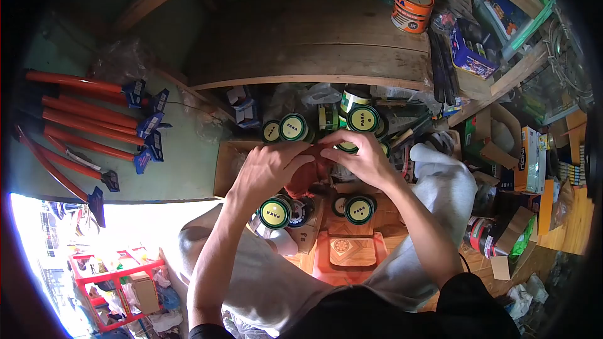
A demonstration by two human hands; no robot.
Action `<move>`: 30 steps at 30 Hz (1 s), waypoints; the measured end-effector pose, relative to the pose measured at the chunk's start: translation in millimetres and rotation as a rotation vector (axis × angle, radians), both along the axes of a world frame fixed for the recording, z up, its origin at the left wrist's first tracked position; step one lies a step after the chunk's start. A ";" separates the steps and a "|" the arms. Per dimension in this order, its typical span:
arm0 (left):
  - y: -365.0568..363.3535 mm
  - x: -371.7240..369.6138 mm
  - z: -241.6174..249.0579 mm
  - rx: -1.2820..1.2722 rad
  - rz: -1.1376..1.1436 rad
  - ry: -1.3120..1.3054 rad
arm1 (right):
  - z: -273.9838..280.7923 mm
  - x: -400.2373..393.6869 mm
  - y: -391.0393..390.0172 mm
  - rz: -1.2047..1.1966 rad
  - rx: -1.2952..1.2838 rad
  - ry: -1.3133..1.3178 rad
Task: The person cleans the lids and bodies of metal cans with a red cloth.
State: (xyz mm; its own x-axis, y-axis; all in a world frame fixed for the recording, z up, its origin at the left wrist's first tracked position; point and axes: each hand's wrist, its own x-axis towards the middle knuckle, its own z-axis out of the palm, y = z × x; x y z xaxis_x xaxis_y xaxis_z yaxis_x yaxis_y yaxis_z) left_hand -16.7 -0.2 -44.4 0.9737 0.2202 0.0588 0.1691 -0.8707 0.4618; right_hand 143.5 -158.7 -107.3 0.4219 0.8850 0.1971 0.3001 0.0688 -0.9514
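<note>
A crumpled reddish-brown cloth (301, 179) hangs between my two hands, in front of the lower shelf. My left hand (269, 164) is bent over its upper left side, fingers pointing right. On its upper right, my right hand (359, 158) pinches the cloth's top with thumb and forefinger. Green-rimmed PAKA cans surround it: one (293, 127) behind my left hand, one (363, 118) behind my right hand, and two more nearer me, at the left (274, 213) and at the right (359, 209).
Above is a wooden shelf (301, 63) with an orange can (412, 8) and a blue box (471, 50). Orange-handled tools (94, 122) hang at the left. A red stool (350, 257) stands between the knees; open cartons (512, 238) lie at the right.
</note>
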 end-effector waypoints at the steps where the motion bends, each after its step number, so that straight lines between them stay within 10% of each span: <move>1: 0.9 -0.8 -0.6 -0.001 -0.003 -0.008 | 0.9 0.1 0.9 -0.009 -0.002 -0.011; 10: -4.1 1.4 1.1 -0.147 0.007 -0.032 | -8.2 -12.0 3.7 0.080 0.045 0.139; 17: 4.0 5.7 -7.0 -0.826 0.199 -0.123 | -12.5 -0.1 3.1 -0.008 0.012 0.472; 22: -5.1 10.8 -5.1 -0.588 0.084 -0.172 | -6.9 4.9 -5.3 0.129 -0.082 0.628; 30: -24.7 10.4 4.1 -0.998 0.069 -0.166 | -1.9 -3.1 -13.5 -0.019 0.049 0.910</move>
State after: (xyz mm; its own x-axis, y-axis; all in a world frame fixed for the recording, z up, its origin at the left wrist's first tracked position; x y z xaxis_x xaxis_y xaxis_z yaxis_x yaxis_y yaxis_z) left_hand -6.3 -24.9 -40.3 0.9532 0.2984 -0.0493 0.0718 -0.0648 0.9953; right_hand 140.4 -172.2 -109.2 0.4470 0.8759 -0.1816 -0.5637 0.1182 -0.8175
